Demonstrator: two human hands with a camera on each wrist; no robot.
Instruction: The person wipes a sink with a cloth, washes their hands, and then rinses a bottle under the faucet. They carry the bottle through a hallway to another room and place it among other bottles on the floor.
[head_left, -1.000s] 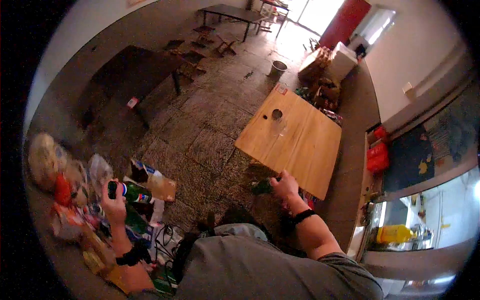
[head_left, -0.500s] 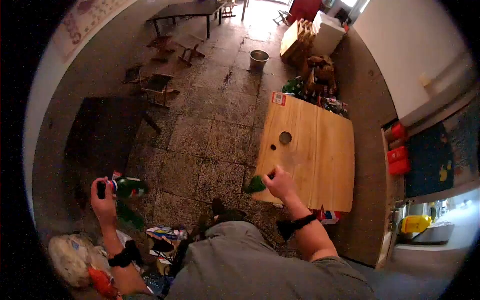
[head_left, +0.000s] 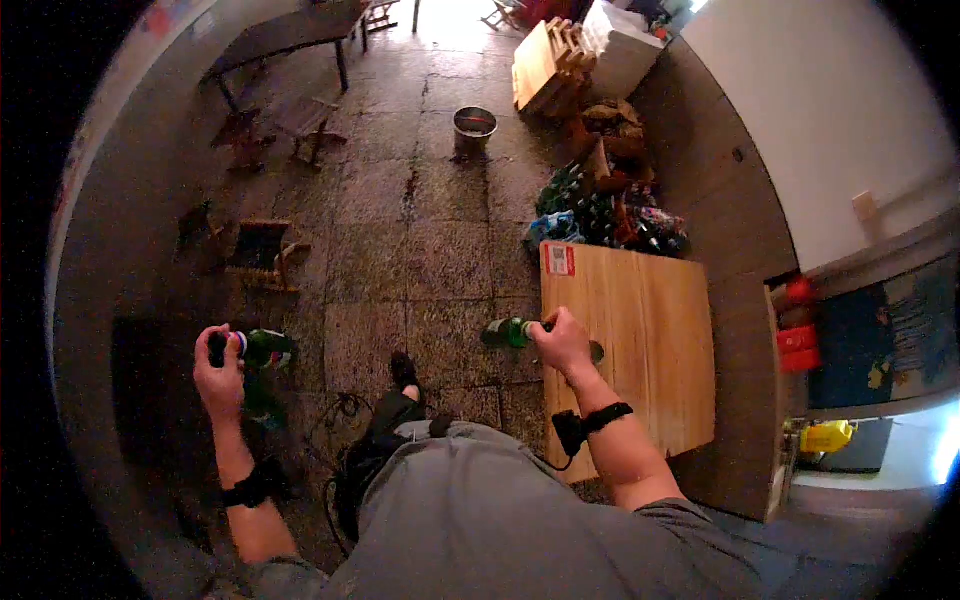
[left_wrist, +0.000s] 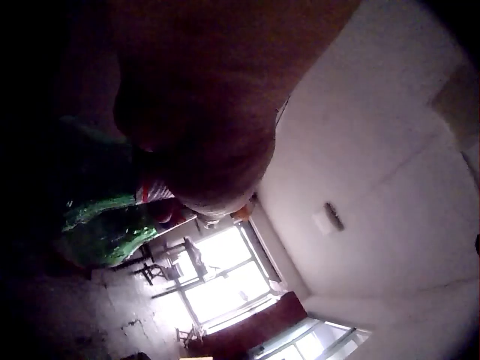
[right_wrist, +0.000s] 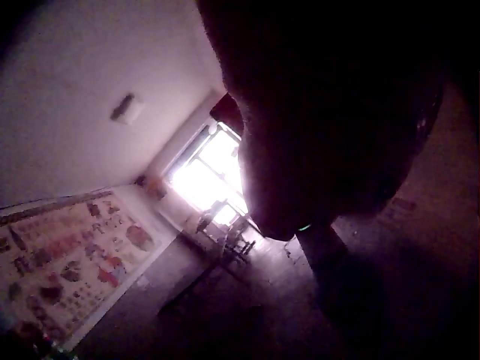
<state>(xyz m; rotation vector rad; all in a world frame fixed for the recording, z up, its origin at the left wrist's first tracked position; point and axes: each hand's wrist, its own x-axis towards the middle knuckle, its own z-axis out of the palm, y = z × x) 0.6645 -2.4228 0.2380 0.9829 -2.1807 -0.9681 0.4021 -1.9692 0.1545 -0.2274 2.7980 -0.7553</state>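
In the head view my left hand [head_left: 218,370] grips a green glass bottle [head_left: 268,348] by its neck, the body pointing right. A second green bottle shape [head_left: 264,402] hangs just below it, blurred. Green glass [left_wrist: 112,236] also shows beside the dark hand in the left wrist view. My right hand [head_left: 563,342] holds another green bottle [head_left: 510,333] by the neck, its body pointing left past the edge of the wooden tabletop [head_left: 640,370]. The right wrist view is mostly dark, with the bottle largely hidden behind the hand.
Many green bottles [head_left: 590,212] and cardboard boxes [head_left: 610,150] stand beyond the tabletop. A metal bucket [head_left: 474,128] sits on the tiled floor [head_left: 370,240]. Folding stools [head_left: 262,250] and a dark table [head_left: 290,35] are at left. A cable [head_left: 335,425] lies near my leg.
The view has swung forward along the floor; the pile of bags at lower left has left it. Both hands still hold their bottles, now over the floor and the tabletop's edge.
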